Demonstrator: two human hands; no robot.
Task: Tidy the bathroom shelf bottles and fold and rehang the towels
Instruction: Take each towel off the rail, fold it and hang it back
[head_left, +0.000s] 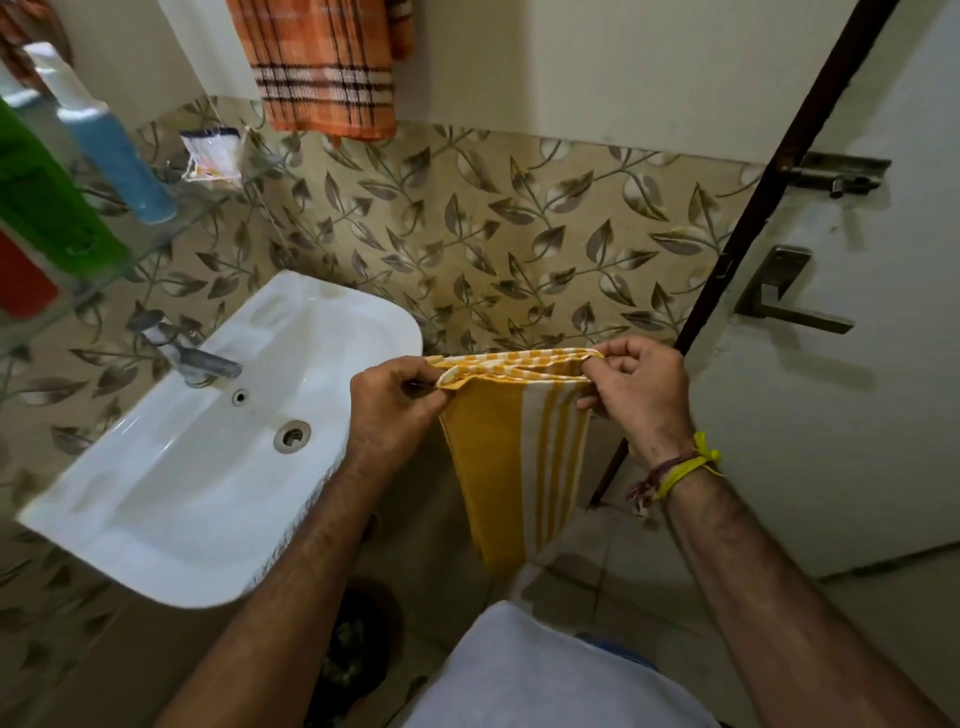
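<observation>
Hands hold a folded yellow-and-white striped towel (511, 452) stretched between them, in the air just right of the white sink (208, 431). The left hand (392, 410) pinches the towel's left top corner; the right hand (641, 392), threads tied at its wrist, pinches the right top corner, and the cloth hangs down toward the floor. An orange checked towel (322, 67) hangs on the wall above. Blue bottle (111, 140) and green bottle (44, 202) stand on the glass shelf (156, 239) at the left.

Dim, warm light; glare streaks the white sink (171, 499), bottles above it blur, and edges bow outward.
</observation>
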